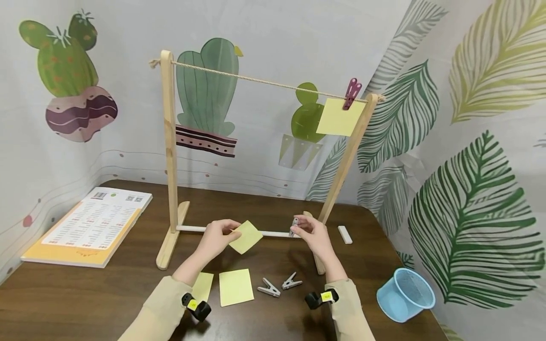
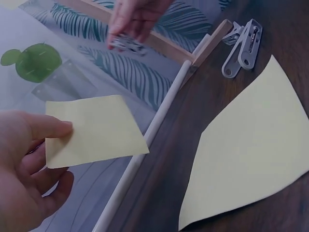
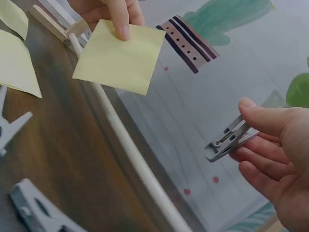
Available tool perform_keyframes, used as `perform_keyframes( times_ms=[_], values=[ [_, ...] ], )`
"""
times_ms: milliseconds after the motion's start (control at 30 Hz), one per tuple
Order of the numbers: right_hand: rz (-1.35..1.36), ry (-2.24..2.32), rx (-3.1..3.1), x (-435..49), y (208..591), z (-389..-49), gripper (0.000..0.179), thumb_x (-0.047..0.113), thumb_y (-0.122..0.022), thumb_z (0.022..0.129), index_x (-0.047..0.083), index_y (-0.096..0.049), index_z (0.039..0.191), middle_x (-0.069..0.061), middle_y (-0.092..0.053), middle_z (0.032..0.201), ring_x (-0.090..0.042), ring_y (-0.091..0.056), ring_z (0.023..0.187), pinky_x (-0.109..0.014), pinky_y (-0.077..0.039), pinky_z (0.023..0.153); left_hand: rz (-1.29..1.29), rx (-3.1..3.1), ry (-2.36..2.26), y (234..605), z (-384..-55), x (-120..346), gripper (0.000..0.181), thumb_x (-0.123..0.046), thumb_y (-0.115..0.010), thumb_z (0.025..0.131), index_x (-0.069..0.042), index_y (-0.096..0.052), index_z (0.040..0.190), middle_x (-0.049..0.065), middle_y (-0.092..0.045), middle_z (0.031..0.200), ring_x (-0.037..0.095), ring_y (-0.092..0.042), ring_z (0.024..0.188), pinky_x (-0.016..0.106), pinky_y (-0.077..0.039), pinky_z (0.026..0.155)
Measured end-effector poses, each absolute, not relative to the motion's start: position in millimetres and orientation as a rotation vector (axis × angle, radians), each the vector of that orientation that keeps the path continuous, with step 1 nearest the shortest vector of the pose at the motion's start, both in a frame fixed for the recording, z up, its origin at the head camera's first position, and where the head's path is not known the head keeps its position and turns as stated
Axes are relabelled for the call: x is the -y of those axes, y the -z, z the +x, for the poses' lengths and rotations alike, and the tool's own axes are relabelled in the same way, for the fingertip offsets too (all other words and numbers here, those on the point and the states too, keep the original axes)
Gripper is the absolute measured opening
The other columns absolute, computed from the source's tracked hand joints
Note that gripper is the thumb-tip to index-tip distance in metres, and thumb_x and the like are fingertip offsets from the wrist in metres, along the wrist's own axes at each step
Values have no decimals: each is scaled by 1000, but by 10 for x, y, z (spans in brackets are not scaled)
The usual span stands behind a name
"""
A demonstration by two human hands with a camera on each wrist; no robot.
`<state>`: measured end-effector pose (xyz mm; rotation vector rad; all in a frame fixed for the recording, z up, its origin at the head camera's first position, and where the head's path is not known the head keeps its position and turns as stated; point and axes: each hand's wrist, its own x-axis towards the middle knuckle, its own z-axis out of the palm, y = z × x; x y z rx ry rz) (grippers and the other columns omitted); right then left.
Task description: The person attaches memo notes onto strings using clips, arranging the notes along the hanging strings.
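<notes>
My left hand [image 1: 219, 239] pinches a yellow sticky note [image 1: 246, 237] by one edge, thumb on top, held up above the table. In my right hand [image 1: 313, 234] a grey clothespin [image 1: 294, 227] is pinched between thumb and fingers; the right wrist view shows its spring end [image 3: 224, 142] pointing away from the hand. Two more grey clothespins [image 1: 269, 288] [image 1: 292, 282] lie on the table between the forearms. Beside them sits another yellow note [image 1: 236, 287], and a further note [image 1: 202, 286] is partly covered by the left forearm.
A wooden frame [image 1: 169, 142] with a rope [image 1: 256, 79] strung across stands behind the hands. A purple clothespin [image 1: 351, 94] holds a yellow note [image 1: 340, 117] at the rope's right end. A book [image 1: 91, 222] lies left; a white block [image 1: 344, 235] and blue mesh basket [image 1: 405, 294] stand right.
</notes>
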<state>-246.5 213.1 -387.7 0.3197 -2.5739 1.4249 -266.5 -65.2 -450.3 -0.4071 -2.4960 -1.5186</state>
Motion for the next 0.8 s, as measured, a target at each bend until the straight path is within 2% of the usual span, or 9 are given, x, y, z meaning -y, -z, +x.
perform_keyframes(
  times_ms=[267,533,800],
  values=[
    [429,-1451,2473,-2259,3744,-2652,35,6,-71,88,-4,-63,121,-23,-71,102,-17,-67,91,-22,-51,81,-377,2466,1587,4329,-2715,579,17,-10,-76,84,-5,-75,100,8,-76,94,19,-69,84,29,-53,73],
    [622,-1204,2432,-2258,3349,-2702,34,12,-75,86,2,-67,118,-18,-74,101,-30,-70,94,-35,-54,81,-486,2503,1599,4050,-2770,513,17,-11,-78,83,-5,-75,99,9,-76,94,21,-71,87,32,-55,74],
    [729,-1139,2368,-2154,2939,-2739,33,7,-74,86,-1,-66,117,-19,-72,108,-32,-69,100,-46,-54,87,-489,2403,1672,3746,-2883,484,21,-15,-78,83,-4,-75,101,11,-76,97,23,-71,91,36,-57,79]
  ],
)
